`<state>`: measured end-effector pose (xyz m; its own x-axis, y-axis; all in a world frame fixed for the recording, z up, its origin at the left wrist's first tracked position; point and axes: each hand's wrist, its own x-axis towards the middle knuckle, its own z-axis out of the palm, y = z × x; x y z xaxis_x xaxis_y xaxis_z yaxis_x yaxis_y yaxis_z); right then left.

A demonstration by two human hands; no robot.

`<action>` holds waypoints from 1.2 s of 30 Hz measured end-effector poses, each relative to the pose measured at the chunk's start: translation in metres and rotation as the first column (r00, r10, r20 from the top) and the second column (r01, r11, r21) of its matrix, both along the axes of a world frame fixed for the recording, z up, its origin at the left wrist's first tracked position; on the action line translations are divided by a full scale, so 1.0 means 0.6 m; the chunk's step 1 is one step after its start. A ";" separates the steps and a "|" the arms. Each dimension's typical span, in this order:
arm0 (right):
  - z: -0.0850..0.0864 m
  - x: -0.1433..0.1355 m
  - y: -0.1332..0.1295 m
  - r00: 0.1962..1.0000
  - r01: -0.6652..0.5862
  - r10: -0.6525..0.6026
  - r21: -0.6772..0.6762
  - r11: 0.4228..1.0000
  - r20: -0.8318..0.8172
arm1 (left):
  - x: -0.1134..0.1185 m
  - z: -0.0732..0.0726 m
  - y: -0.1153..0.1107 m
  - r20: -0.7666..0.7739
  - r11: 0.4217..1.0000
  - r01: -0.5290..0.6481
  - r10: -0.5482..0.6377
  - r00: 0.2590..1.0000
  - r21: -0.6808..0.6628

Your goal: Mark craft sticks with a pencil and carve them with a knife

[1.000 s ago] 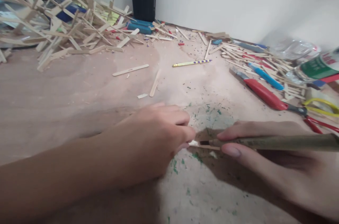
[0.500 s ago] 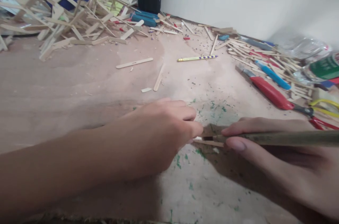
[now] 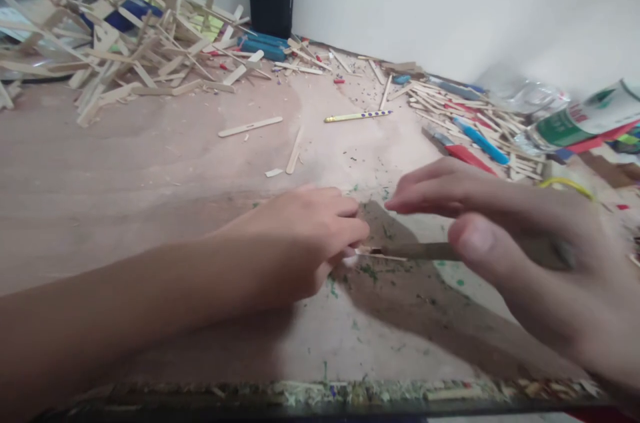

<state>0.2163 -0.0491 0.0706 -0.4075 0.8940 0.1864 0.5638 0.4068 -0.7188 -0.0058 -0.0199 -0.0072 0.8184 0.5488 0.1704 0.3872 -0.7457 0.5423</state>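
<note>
My left hand (image 3: 315, 236) rests on the table with its fingers bent together, closed on the end of a thin wooden stick (image 3: 397, 258) that points to the right. The fingertips are partly hidden. My right hand (image 3: 505, 230) is open over the table, thumb and fingers apart, slightly blurred. Beneath it lies a slim greenish-brown tool (image 3: 425, 251), its dark tip close to my left fingers. The thumb hides part of its handle, and its exact kind is unclear.
Loose craft sticks (image 3: 165, 63) are heaped at back left, more sticks (image 3: 445, 100) at back right. A yellow patterned pencil (image 3: 357, 116), a red-handled knife (image 3: 467, 156), a blue pen-like item (image 3: 483, 141) and a green-and-white labelled bottle (image 3: 575, 123) lie beyond my hands. Green shavings dot the table.
My right hand has let go of the slim tool and spread its fingers, rising a little. The tool now lies lower, under the hand. My left hand keeps its hold.
</note>
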 end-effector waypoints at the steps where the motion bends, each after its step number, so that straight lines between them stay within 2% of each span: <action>1: 0.002 -0.007 0.000 0.997 0.021 -0.025 -0.052 0.998 -0.068 | 0.001 0.001 0.001 -0.025 1.000 -0.006 0.006 1.000 -0.011; 3: 0.002 -0.023 0.001 0.968 0.063 -0.098 -0.152 0.986 -0.233 | 0.003 0.005 0.002 -0.094 1.000 -0.020 0.018 0.995 -0.020; 5: 0.002 -0.039 0.003 0.882 0.098 -0.194 -0.237 0.967 -0.430 | 0.004 0.011 0.003 -0.156 1.000 -0.020 0.017 0.988 -0.019; 7: 0.003 -0.052 0.007 0.776 0.076 -0.265 -0.332 0.940 -0.572 | 0.004 0.018 0.003 -0.198 1.000 -0.009 0.004 0.980 -0.024; 9: 0.005 -0.058 0.012 0.719 0.025 -0.294 -0.399 0.917 -0.630 | 0.003 0.022 0.003 -0.209 0.999 -0.008 0.002 0.978 -0.031; 16: -0.015 -0.047 0.025 0.697 -0.161 -0.229 -0.459 0.874 -0.680 | 0.005 0.021 0.001 -0.216 0.999 0.020 -0.014 0.976 0.027; 20: -0.024 -0.049 0.022 0.659 -0.130 -0.222 -0.399 0.908 -0.719 | 0.008 0.013 -0.003 -0.171 0.997 -0.009 0.022 0.985 0.077; 24: -0.024 -0.051 0.016 0.607 -0.105 -0.195 -0.320 0.942 -0.771 | 0.010 0.009 -0.005 -0.103 0.997 -0.054 0.060 0.993 0.055; 28: -0.028 -0.051 0.011 0.647 -0.058 -0.191 -0.297 0.953 -0.738 | 0.010 0.011 -0.004 -0.098 0.999 -0.028 0.032 0.995 0.045; 33: -0.031 -0.055 0.010 0.682 -0.091 -0.163 -0.304 0.948 -0.713 | 0.011 0.016 -0.002 -0.123 0.999 -0.042 0.045 0.991 0.029; 36: -0.031 -0.055 0.012 0.708 -0.061 -0.189 -0.326 0.944 -0.680 | 0.012 0.020 -0.002 -0.151 0.999 -0.046 0.047 0.987 0.011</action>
<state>0.1833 -0.0421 0.0519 -0.2122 0.9712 0.1086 -0.1310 0.0819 -0.9880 0.0015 -0.0210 0.0047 0.8089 0.5858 0.0506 0.4985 -0.7290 0.4691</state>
